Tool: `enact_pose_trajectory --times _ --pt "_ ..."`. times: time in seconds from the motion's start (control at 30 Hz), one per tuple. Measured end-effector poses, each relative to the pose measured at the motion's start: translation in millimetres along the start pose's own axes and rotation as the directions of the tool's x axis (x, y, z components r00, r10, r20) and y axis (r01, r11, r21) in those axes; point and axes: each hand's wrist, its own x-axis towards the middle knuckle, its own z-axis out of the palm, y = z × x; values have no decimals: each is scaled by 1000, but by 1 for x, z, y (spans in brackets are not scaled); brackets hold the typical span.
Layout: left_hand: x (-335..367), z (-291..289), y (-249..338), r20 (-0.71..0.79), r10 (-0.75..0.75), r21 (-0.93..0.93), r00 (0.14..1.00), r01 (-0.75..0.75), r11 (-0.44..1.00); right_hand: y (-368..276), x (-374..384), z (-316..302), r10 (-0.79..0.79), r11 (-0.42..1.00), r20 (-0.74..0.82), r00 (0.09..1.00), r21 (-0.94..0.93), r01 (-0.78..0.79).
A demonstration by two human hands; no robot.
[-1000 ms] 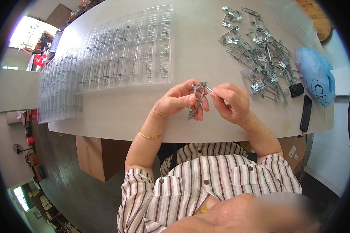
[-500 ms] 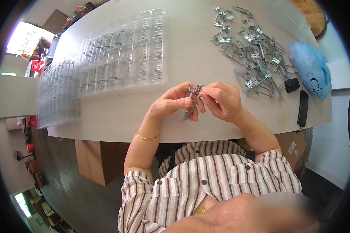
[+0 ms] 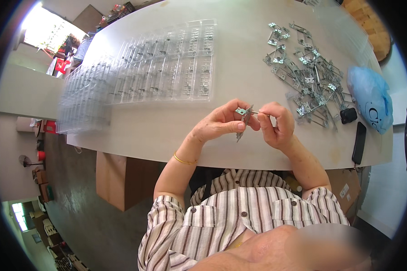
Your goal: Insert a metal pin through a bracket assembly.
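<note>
In front of my chest, my left hand (image 3: pixel 218 123) is closed around a small silvery metal clip mechanism (image 3: pixel 245 118), thumb in front and fingers behind. A flat plate with holes stands out at its upper end. My right hand (image 3: pixel 279 127) pinches the outer end of a thin metal rod (image 3: pixel 256 112), whose other end meets the mechanism. Whether the rod is fixed to it cannot be made out. To the right of my hands lies a loose pile of similar metal mechanisms (image 3: pixel 309 80), tangled together on the pale table (image 3: pixel 239 58).
Clear plastic trays (image 3: pixel 214 63) with metal parts in their compartments stand at the left. Beyond the pile are a blue plastic bag (image 3: pixel 369 99), a small black box-shaped object (image 3: pixel 348 115) and a black phone (image 3: pixel 359 143). Below the table's front edge stands a cardboard box (image 3: pixel 111 180).
The whole view has shifted, so the table things sit farther right. The mechanism has turned in my left hand, and my right fingers have drawn a little away, with the rod showing between.
</note>
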Motion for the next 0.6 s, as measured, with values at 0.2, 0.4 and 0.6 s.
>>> enact_pose_trajectory --times 0.2,0.4,0.6 --pt "3 6 6 -210 40 7 977 -39 999 -1 -4 3 37 997 -65 997 74 -32" --pt "7 4 14 -162 301 22 940 -301 953 -3 9 -8 683 610 97 724 470 -638" --pt "10 10 13 -169 421 -18 891 -430 903 4 5 -1 718 328 420 555 499 -802"
